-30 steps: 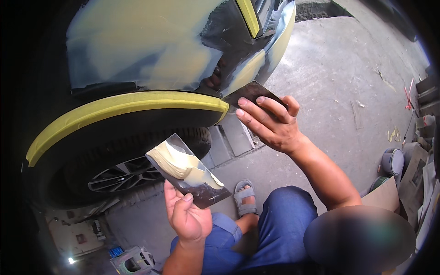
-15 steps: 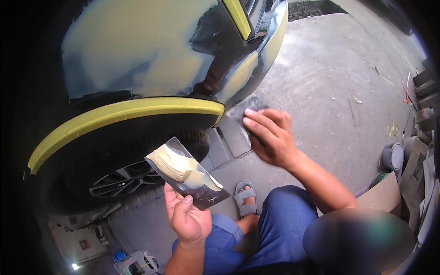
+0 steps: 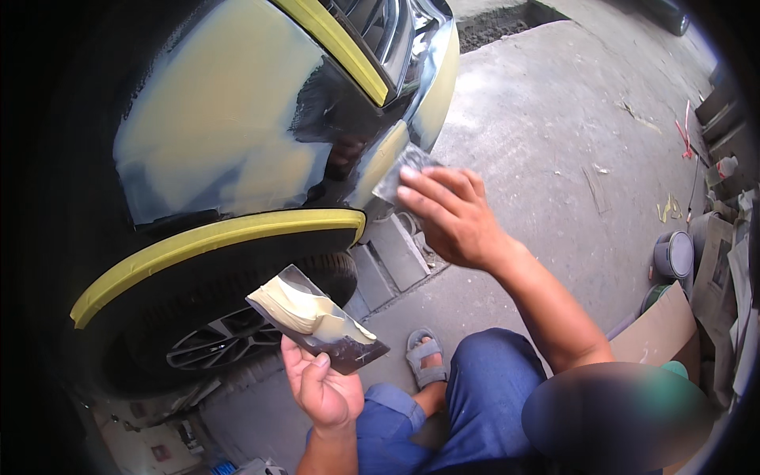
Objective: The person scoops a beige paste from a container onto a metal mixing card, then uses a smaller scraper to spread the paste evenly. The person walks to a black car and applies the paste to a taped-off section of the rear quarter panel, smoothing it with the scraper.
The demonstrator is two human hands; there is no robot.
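Note:
My left hand (image 3: 323, 388) grips the lower edge of a dark flat putty board (image 3: 354, 356), thumb on top. A thick mound of cream body filler (image 3: 294, 307) covers its upper face. Higher up and to the right, my right hand (image 3: 450, 214) pinches a thin grey putty spreader (image 3: 402, 176), smeared on its face. The spreader overlaps the lower corner of the black car bumper (image 3: 336, 95); whether it touches cannot be told. Pale tan filler patches (image 3: 218, 95) are spread over the bumper. Yellow masking tape (image 3: 214, 235) lines the wheel arch, and another yellow tape strip (image 3: 340, 47) runs higher up.
The car wheel (image 3: 226, 340) sits below the arch, left of the board. Concrete floor (image 3: 538, 134) stretches right. A metal can (image 3: 674, 254), a cardboard piece (image 3: 661, 324) and assorted clutter line the right side. My sandalled foot (image 3: 427, 358) is beneath my hands.
My right hand has moved up and slightly left with the spreader, which now overlaps the bumper's corner. The view has shifted, so the car sits lower. My left hand still holds the board.

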